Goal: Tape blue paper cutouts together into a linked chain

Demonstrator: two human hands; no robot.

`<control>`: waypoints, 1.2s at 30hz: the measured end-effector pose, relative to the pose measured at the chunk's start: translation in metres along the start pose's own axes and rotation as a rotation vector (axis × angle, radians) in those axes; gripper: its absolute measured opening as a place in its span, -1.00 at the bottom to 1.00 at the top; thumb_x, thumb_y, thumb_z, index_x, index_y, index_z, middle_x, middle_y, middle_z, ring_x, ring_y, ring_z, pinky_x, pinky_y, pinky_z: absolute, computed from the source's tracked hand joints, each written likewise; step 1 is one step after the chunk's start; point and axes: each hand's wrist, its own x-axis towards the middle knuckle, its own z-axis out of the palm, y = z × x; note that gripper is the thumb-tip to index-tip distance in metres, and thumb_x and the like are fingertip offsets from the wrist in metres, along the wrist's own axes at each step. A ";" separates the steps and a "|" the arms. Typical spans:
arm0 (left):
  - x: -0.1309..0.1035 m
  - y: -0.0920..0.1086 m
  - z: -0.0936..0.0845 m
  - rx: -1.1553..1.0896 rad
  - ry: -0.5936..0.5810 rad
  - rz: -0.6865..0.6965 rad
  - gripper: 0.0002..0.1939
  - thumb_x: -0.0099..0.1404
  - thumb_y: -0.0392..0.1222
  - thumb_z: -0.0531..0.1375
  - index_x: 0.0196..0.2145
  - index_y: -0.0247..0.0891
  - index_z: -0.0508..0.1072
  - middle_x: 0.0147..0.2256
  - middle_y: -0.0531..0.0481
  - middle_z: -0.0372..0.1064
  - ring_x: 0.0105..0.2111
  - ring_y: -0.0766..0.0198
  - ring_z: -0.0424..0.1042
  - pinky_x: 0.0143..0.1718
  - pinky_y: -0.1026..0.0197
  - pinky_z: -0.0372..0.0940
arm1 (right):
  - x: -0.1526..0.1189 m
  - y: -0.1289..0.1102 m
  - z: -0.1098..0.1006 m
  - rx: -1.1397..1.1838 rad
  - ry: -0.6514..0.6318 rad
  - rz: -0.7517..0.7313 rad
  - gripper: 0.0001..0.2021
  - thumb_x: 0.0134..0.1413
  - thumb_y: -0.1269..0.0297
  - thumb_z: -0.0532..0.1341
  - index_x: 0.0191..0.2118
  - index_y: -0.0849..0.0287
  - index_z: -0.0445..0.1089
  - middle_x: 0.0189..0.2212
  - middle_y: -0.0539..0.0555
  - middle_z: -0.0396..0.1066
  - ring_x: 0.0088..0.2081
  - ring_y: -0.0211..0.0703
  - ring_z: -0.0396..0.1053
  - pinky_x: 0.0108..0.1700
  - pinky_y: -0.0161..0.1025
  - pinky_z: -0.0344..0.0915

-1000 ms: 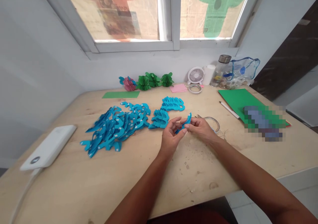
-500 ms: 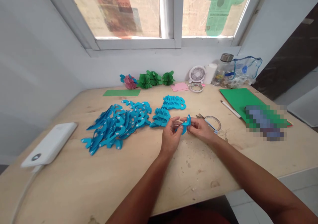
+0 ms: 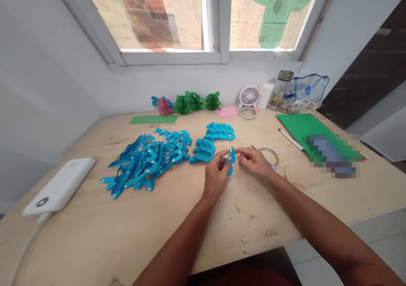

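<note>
A pale wooden tabletop [image 3: 177, 218] spreads beneath and around the fingers. Well to their left sits a broad heap of blue paper cutouts [image 3: 155, 161] with small white patches; a green sheet [image 3: 307, 127] lies well to their right. The left hand [image 3: 217, 174] pinches a blue strip between thumb and fingers. The right hand [image 3: 255, 162] has its fingers bent, the index reaching to the strip's upper end; whether they touch or grip it, I cannot tell. Just beyond the left fingers stand two pleated blue stacks [image 3: 203, 151]. Smallest, the wavy blue strip [image 3: 231, 163] is held upright between both hands.
</note>
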 end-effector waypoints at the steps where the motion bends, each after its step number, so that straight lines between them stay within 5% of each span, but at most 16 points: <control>1: 0.001 -0.001 0.000 -0.010 0.015 -0.019 -0.76 0.08 -0.22 0.18 -0.25 -0.28 0.47 -0.48 0.04 0.37 -0.47 0.34 0.34 -0.47 0.33 0.21 | 0.001 0.001 -0.006 -0.075 0.076 0.019 -0.67 -0.03 0.32 0.04 -0.16 0.25 0.43 -0.63 -0.05 0.28 -0.55 -0.31 0.21 -0.45 -0.36 0.12; 5: 0.003 -0.004 0.000 -0.073 0.047 -0.121 -0.88 0.03 -0.21 0.21 -0.44 -0.30 0.46 -0.44 0.01 0.42 -0.45 0.31 0.39 -0.42 0.29 0.26 | 0.005 0.004 -0.036 -0.512 0.340 0.159 -0.71 0.01 0.28 0.04 -0.23 0.17 0.46 -0.53 0.03 0.42 -0.47 -0.21 0.32 -0.43 -0.32 0.11; 10: 0.002 -0.004 0.001 -0.121 0.036 -0.196 -0.81 0.02 -0.20 0.21 -0.36 -0.30 0.41 -0.46 0.02 0.41 -0.55 0.33 0.41 -0.48 0.29 0.25 | 0.005 0.005 -0.057 -0.842 0.167 0.325 -0.70 0.00 0.22 0.09 -0.14 0.10 0.40 -0.32 0.05 0.50 -0.26 -0.08 0.38 -0.40 -0.29 0.10; 14: 0.002 -0.004 0.002 -0.106 0.045 -0.190 -0.65 0.06 -0.18 0.19 -0.17 -0.28 0.29 -0.53 0.08 0.37 -0.60 0.32 0.42 -0.53 0.31 0.24 | 0.002 0.005 -0.056 -0.893 -0.020 0.361 -0.53 -0.03 0.17 0.13 0.07 0.04 0.23 -0.23 0.04 0.49 -0.19 -0.04 0.38 -0.40 -0.29 0.10; 19: 0.002 -0.006 0.002 -0.075 0.000 -0.150 -0.61 0.11 -0.16 0.16 -0.10 -0.24 0.22 -0.42 0.05 0.37 -0.60 0.36 0.41 -0.53 0.32 0.26 | 0.001 0.009 -0.052 -0.910 -0.087 0.312 -0.47 -0.05 0.24 0.13 0.11 0.04 0.17 -0.15 0.09 0.45 -0.16 -0.02 0.37 -0.40 -0.29 0.07; 24: -0.001 -0.006 0.003 -0.034 -0.055 -0.108 -0.58 0.15 -0.19 0.13 -0.02 -0.19 0.18 -0.36 0.05 0.36 -0.59 0.40 0.39 -0.53 0.33 0.26 | 0.004 0.016 -0.057 -0.899 0.000 0.301 -0.55 -0.05 0.34 0.11 0.04 0.09 0.26 -0.21 0.13 0.47 -0.24 -0.06 0.37 -0.42 -0.29 0.04; 29: -0.002 -0.002 0.003 -0.005 -0.071 -0.133 -0.59 0.13 -0.23 0.14 -0.04 -0.23 0.20 -0.51 0.11 0.34 -0.54 0.36 0.38 -0.51 0.34 0.23 | 0.008 0.025 -0.074 -0.855 0.200 0.298 -0.79 0.01 0.29 0.06 -0.28 0.17 0.41 -0.38 0.12 0.47 -0.36 -0.14 0.34 -0.43 -0.31 0.04; 33: -0.002 -0.001 0.003 0.006 -0.053 -0.115 -0.59 0.09 -0.28 0.17 -0.07 -0.25 0.24 -0.51 0.10 0.35 -0.51 0.37 0.36 -0.45 0.33 0.24 | 0.009 0.036 -0.091 -0.786 0.313 0.269 -0.76 0.03 0.34 0.03 -0.24 0.22 0.39 -0.34 0.14 0.46 -0.34 -0.15 0.33 -0.39 -0.32 0.08; 36: -0.001 -0.002 0.003 -0.011 -0.045 -0.101 -0.56 0.08 -0.30 0.17 -0.04 -0.25 0.23 -0.42 0.07 0.35 -0.51 0.39 0.34 -0.46 0.33 0.24 | 0.008 0.042 -0.097 -0.778 0.265 0.319 -0.76 0.03 0.38 0.01 -0.22 0.21 0.38 -0.37 0.11 0.46 -0.34 -0.15 0.33 -0.40 -0.33 0.08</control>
